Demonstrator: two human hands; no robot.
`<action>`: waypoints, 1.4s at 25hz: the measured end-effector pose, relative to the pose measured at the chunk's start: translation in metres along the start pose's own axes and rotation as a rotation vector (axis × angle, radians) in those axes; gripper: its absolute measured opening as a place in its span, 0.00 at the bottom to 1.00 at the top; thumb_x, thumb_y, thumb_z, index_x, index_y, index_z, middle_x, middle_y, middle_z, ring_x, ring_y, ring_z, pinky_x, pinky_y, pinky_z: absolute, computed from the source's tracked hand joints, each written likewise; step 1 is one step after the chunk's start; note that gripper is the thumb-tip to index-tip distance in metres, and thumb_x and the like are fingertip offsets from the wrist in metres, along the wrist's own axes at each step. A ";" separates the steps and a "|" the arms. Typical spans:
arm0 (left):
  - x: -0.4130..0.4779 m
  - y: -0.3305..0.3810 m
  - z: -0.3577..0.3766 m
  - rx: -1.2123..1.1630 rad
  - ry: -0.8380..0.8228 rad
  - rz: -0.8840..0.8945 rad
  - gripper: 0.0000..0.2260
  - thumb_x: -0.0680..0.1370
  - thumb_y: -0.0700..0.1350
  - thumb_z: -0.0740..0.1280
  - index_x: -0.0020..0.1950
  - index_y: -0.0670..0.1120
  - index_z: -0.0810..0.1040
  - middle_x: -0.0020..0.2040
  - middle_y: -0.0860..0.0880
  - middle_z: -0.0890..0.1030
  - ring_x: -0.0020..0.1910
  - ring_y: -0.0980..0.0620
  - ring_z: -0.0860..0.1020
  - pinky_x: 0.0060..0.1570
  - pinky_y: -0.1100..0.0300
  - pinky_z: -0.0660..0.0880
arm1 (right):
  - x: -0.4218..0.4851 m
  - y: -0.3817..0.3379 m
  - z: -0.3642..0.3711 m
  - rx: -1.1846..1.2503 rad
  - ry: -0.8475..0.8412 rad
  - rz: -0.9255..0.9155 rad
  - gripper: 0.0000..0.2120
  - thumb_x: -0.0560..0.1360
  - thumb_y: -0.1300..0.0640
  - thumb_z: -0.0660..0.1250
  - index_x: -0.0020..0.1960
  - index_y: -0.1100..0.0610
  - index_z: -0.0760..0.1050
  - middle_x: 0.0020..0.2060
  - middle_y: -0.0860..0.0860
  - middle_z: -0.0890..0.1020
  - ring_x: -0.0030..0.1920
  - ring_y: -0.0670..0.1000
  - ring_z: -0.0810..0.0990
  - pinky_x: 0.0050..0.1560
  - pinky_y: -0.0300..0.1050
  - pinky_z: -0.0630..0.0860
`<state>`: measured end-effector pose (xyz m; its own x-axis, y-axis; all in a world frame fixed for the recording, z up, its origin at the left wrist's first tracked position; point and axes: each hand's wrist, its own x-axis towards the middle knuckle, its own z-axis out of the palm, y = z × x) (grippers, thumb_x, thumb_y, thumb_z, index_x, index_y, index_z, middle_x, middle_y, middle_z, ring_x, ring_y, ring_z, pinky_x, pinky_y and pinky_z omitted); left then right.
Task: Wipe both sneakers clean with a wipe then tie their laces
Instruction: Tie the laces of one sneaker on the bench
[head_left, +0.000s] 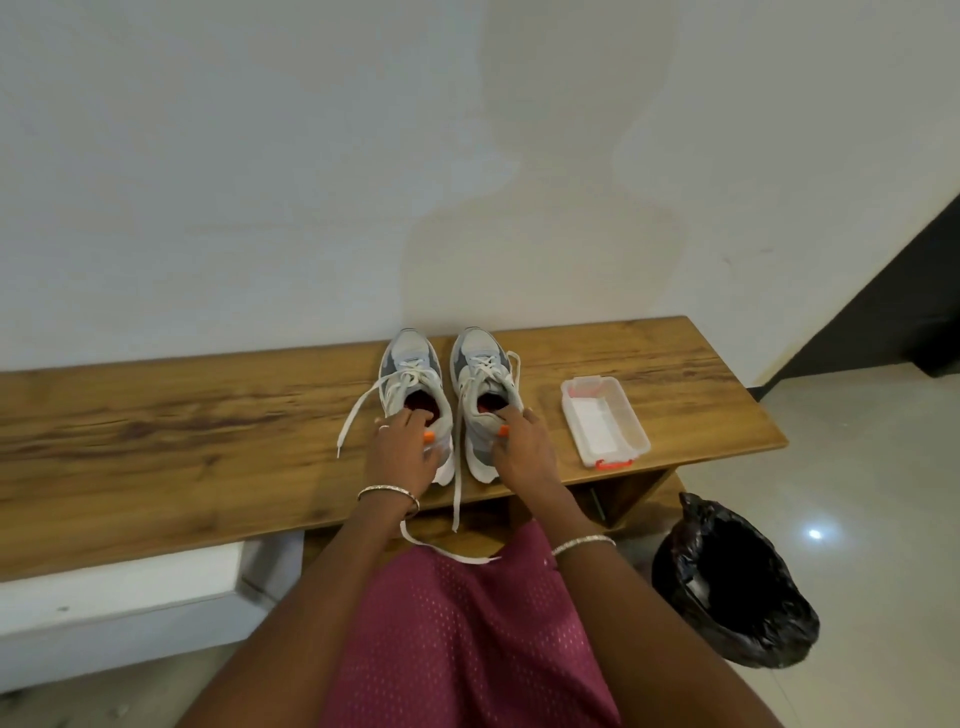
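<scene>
Two sneakers gripped at heels, left hand (402, 449) on one, right hand (522, 448) on other; loose laces (457, 499) overhanging below wrists risk snagging.

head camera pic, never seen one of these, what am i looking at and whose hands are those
This is one wide-angle picture from a camera worn on a person's head, looking forward and down, so the arms entering from the bottom are the wearer's own. There is no robot. On the long wooden bench stand two grey-and-white sneakers side by side, toes toward the wall, laces untied and trailing. The left hand grips the heel of the left sneaker; the right hand grips the heel of the right sneaker. Beside them sits a clear plastic box with orange clips. On the floor to the right stands a bin lined with a black bag.
</scene>
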<state>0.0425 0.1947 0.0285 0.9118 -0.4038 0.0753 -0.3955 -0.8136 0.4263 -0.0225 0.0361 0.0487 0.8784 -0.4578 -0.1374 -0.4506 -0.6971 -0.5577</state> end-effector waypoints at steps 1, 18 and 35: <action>0.000 -0.003 0.001 0.065 -0.002 0.031 0.17 0.77 0.47 0.69 0.66 0.48 0.75 0.62 0.47 0.77 0.58 0.43 0.77 0.61 0.50 0.71 | 0.000 0.001 0.002 -0.013 0.027 0.000 0.19 0.77 0.61 0.66 0.68 0.53 0.71 0.64 0.54 0.73 0.60 0.54 0.76 0.56 0.45 0.75; -0.062 -0.052 -0.019 0.038 0.009 0.024 0.18 0.72 0.38 0.73 0.60 0.48 0.79 0.56 0.47 0.78 0.49 0.42 0.79 0.47 0.50 0.77 | -0.098 0.007 0.023 -0.087 0.002 -0.112 0.15 0.77 0.59 0.66 0.64 0.51 0.73 0.61 0.53 0.75 0.56 0.54 0.77 0.53 0.47 0.76; -0.009 0.033 0.037 -0.454 0.049 -0.221 0.19 0.75 0.41 0.70 0.66 0.44 0.74 0.61 0.45 0.79 0.60 0.47 0.77 0.59 0.52 0.77 | 0.034 0.011 0.007 -0.026 -0.063 -0.249 0.09 0.76 0.62 0.68 0.52 0.56 0.85 0.46 0.52 0.86 0.47 0.52 0.83 0.52 0.48 0.78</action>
<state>0.0175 0.1564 0.0087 0.9766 -0.2137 -0.0236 -0.1143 -0.6093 0.7847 0.0037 0.0167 0.0321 0.9705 -0.2360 -0.0499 -0.2229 -0.7984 -0.5594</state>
